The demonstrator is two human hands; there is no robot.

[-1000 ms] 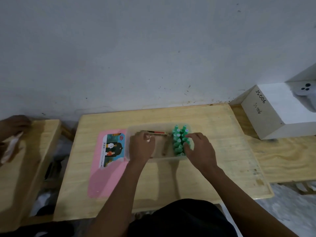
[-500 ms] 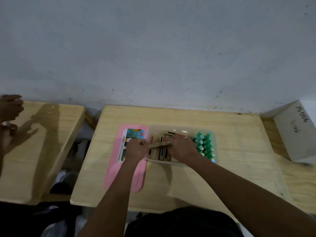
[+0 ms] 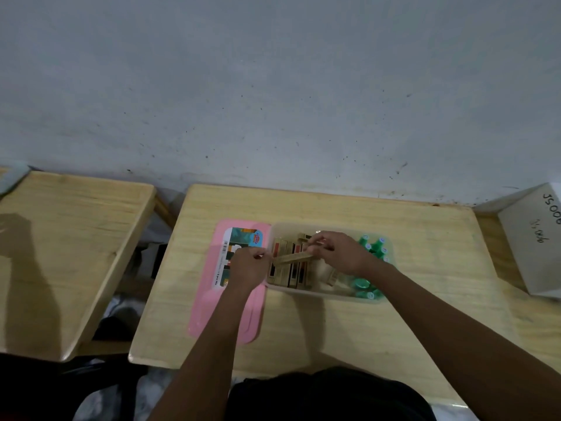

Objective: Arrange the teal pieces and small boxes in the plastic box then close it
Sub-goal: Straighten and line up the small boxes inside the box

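Plastic box (image 3: pixel 321 296), small boxes (image 3: pixel 283 270), teal pieces (image 3: pixel 375 247).
One tan box (image 3: pixel 293 257) is pinched endwise by left hand (image 3: pixel 247 267) and right hand (image 3: pixel 341 253); lid (image 3: pixel 224 314) label (image 3: pixel 239 241) illegible; carton (image 3: pixel 528 247) marked "JS00", cut off.

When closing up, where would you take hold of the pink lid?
I would probably take the pink lid by its near short end, coming from the person's side: it lies flat on the table, that end is bare, and the plastic box crowds its far right edge.
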